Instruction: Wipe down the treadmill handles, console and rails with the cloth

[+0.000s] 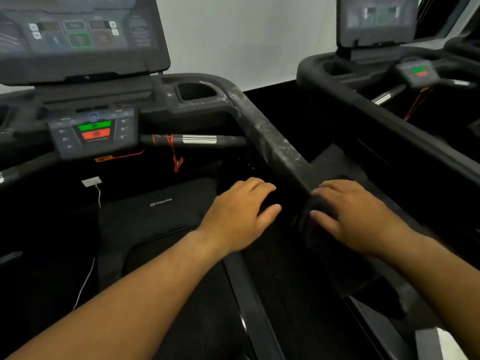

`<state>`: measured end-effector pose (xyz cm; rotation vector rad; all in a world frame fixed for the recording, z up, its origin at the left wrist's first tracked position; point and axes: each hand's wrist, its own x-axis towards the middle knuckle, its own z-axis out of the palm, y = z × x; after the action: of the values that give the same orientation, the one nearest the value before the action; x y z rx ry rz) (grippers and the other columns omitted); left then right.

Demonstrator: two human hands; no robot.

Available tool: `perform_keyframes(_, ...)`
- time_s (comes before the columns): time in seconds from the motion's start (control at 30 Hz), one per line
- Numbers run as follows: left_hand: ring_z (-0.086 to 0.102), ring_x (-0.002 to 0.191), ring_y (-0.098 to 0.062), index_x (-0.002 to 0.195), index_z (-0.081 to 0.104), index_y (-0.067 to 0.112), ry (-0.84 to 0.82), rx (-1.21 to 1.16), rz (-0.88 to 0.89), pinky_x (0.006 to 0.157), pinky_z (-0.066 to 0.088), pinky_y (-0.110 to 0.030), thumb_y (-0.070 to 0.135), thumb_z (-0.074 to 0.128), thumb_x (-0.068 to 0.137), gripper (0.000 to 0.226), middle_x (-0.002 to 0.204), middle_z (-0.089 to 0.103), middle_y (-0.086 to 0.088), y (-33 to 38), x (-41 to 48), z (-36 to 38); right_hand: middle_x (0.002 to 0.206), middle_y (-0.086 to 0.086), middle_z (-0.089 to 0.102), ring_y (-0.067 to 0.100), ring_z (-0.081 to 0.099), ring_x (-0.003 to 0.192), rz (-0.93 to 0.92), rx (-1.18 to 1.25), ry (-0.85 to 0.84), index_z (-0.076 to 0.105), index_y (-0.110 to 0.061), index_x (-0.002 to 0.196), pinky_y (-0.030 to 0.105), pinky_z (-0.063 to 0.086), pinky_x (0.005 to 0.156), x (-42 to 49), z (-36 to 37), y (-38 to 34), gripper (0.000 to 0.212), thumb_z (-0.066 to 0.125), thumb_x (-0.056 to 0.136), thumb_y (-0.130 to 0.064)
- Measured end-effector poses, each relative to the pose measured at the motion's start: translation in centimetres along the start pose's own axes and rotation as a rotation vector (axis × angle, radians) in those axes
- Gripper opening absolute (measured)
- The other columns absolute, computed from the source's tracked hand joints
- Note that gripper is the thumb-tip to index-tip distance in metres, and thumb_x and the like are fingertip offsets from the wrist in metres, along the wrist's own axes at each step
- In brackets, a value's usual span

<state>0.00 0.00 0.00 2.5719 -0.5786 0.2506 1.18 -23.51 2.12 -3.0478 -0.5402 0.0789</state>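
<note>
Right hand [355, 216] clamped on a dark cloth [318, 203], fingers curled over the top, thumb against its near side; cloth bunched on the right rail [272, 141] at its lower, nearer stretch, black against black, edges hard to make out. Left hand [240, 211] just beside the rail on its inner side, palm down, fingers loosely spread and only slightly bent, thumb pointing toward the cloth; gripping nothing visible; contact with cloth or rail impossible to tell against the dark background. Both forearms bare, reaching in from the bottom edge.

Rail sloping up and away from the hands to the console frame, streaked with whitish dust and smears along its top; same marks around the cup holder [197, 92] at the upper corner. Console [78, 35] tilted at top left, screen lit but blurred; below it a small panel [94, 131] with a green button above a red one and numbers down both sides. Short handle [200, 139] with a silver band, sticking out to the right of the panel toward the rail; red cord [174, 152] hung over it, clip dangling at the end. Black cover [161, 202] with a pale logo lower down, left of the left hand; thin white cable [88, 276] running down beside it. Second treadmill [389, 81] to the right, well apart, in front of a white wall [246, 42].
</note>
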Motion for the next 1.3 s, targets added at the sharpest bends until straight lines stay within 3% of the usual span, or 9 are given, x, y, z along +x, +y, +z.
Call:
perform_keyframes(0.1,0.047,0.126,-0.012,0.141,0.047,0.024,-0.123,-0.032,-0.036,0.098,0.046,-0.038,0.049,0.047,0.098,0.05,0.138,0.051,0.009,2.4,1.4,2.3,0.133,-0.001,0.051,0.026,0.048,0.122,0.062,0.065,-0.003,0.05,-0.028,0.133,0.049,0.045,0.099,0.2,0.6,2.4,0.059,0.037,0.084,-0.058)
perform_keyframes(0.23,0.052,0.121,-0.017,0.14,0.047,0.023,-0.261,-0.12,-0.168,0.097,0.046,-0.037,0.049,0.05,0.097,0.05,0.134,0.054,0.005,4.7,3.2,5.3,0.136,-0.001,0.047,0.025,0.049,0.119,0.069,0.13,-0.04,0.046,-0.029,0.138,0.046,0.046,0.098,0.3,1.7,3.5,0.058,0.035,0.087,-0.055)
perform_keyframes(0.37,0.053,0.114,-0.019,0.135,0.046,0.02,-0.284,-0.213,-0.299,0.093,0.047,-0.035,0.045,0.059,0.094,0.05,0.13,0.05,0.001,6.4,4.0,7.0,0.136,-0.003,0.045,0.024,0.05,0.118,0.043,0.184,-0.059,0.047,-0.03,0.139,0.042,0.045,0.099,1.2,1.7,4.6,0.059,0.043,0.086,-0.055)
perform_keyframes(0.53,0.055,0.1,-0.012,0.13,0.047,0.021,-0.249,-0.46,-0.49,0.087,0.051,-0.029,0.038,0.072,0.087,0.053,0.114,0.054,0.007,6.1,4.4,7.7,0.12,-0.003,0.053,0.02,0.054,0.109,0.019,0.237,-0.022,0.054,-0.027,0.129,0.036,0.046,0.09,2.1,2.2,5.7,0.05,0.059,0.084,-0.05)
perform_keyframes(0.7,0.052,0.088,-0.009,0.099,0.056,0.025,-0.236,-0.47,-0.46,0.082,0.051,-0.03,0.035,0.07,0.088,0.02,0.1,0.049,0.01,6.3,4.4,7.9,0.088,-0.015,0.05,0.006,0.049,0.081,-0.04,0.28,0.052,0.053,-0.032,0.094,0.021,0.035,0.064,2.7,3.0,6.1,0.022,0.058,0.082,-0.05)
perform_keyframes(0.83,0.052,0.078,-0.011,0.085,0.049,0.025,-0.259,-0.421,-0.4,0.066,0.047,-0.026,0.032,0.063,0.093,0.018,0.094,0.052,0.007,6.4,4.4,7.6,0.08,-0.014,0.051,-0.001,0.046,0.077,-0.121,0.265,0.041,0.048,-0.036,0.079,0.017,0.031,0.061,3.0,2.7,6.1,0.016,0.059,0.086,-0.046)
perform_keyframes(1.0,0.055,0.065,-0.01,0.091,0.049,0.026,-0.25,-0.506,-0.421,0.05,0.041,-0.021,0.025,0.057,0.096,0.009,0.085,0.06,0.002,5.7,4.6,6.9,0.089,-0.019,0.048,0.003,0.044,0.082,-0.145,0.272,0.117,0.052,-0.035,0.086,0.023,0.036,0.069,2.4,3.1,6.4,0.017,0.048,0.089,-0.052)
perform_keyframes(1.2,0.062,0.088,-0.009,0.12,0.055,0.027,-0.27,-0.522,-0.431,0.064,0.048,-0.019,0.029,0.05,0.1,0.021,0.107,0.064,0.006,4.7,5.9,5.2,0.092,-0.012,0.059,0.012,0.05,0.089,-0.11,0.205,0.127,0.063,-0.028,0.112,0.033,0.04,0.081,3.3,3.0,5.7,0.04,0.039,0.092,-0.053)
perform_keyframes(1.3,0.061,0.092,-0.008,0.12,0.058,0.027,-0.262,-0.509,-0.435,0.071,0.052,-0.023,0.029,0.046,0.102,0.022,0.107,0.064,0.007,4.1,6.2,4.1,0.085,-0.013,0.055,0.009,0.047,0.083,-0.14,0.111,0.085,0.066,-0.03,0.101,0.029,0.036,0.075,4.3,2.3,5.5,0.054,0.026,0.089,-0.063)
